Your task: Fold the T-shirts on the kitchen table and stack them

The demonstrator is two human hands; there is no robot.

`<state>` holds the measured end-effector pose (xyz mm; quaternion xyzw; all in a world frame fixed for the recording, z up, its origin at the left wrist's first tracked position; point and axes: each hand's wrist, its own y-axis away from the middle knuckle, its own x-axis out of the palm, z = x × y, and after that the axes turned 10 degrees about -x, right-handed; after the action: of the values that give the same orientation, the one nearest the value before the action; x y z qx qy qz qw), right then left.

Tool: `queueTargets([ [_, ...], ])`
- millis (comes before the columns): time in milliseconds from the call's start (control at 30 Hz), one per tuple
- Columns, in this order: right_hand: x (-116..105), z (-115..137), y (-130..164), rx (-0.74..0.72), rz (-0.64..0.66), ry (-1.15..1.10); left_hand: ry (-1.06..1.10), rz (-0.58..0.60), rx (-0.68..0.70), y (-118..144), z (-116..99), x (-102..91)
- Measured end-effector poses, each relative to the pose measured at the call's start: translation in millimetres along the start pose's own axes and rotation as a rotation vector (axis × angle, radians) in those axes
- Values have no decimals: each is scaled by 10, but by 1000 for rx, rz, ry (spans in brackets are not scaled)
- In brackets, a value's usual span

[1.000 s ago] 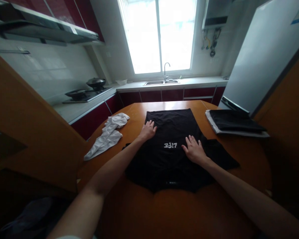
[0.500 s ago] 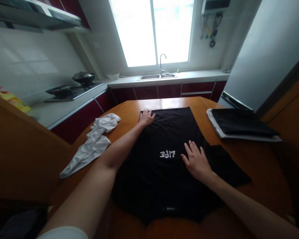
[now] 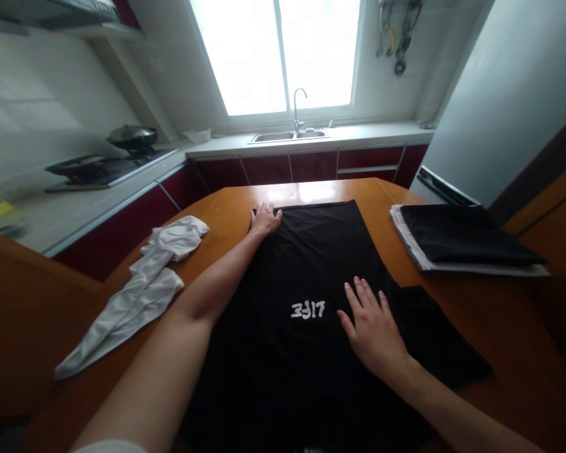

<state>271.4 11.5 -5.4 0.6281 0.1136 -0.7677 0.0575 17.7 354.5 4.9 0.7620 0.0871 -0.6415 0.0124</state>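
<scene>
A black T-shirt (image 3: 302, 258) with white lettering, upside down to me, lies spread on the wooden table (image 3: 217, 214). Its hem points to the window, and one sleeve sticks out to the right. My left hand (image 3: 266, 220) rests flat with fingers spread on the shirt's far left corner. On the right half of the shirt, beside the lettering, my right hand (image 3: 370, 321) lies palm down, fingers stretched out. Neither hand grips the cloth. The shirt's near end is dark and partly outside the view.
A crumpled white cloth (image 3: 146, 277) lies on the table's left side. Folded black and white clothes (image 3: 466, 236) are stacked at the right. Beyond the table are a counter with a sink (image 3: 287, 136), a stove with pans (image 3: 132, 137) and a tall fridge (image 3: 490, 88).
The view has tilted down and come nearer the table, so things appear shifted. Both hands stay at about the same places on the T-shirt, which looks unchanged.
</scene>
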Motion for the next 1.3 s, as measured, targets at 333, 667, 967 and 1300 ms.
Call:
queueTargets([
  [333,20,-19,-13,-2,-9,-4,52,164,356,614,-655,170],
  [667,41,-49,-42,-12,4,-34,180,29,279,955,-50,-543],
  [967,-36,67,18,-93,-148,-18,168,37,-21,2244,1708,-1240],
  [1300,8,320,139,-197,-165,-37,349,185,-270,3179,2093,-1030],
])
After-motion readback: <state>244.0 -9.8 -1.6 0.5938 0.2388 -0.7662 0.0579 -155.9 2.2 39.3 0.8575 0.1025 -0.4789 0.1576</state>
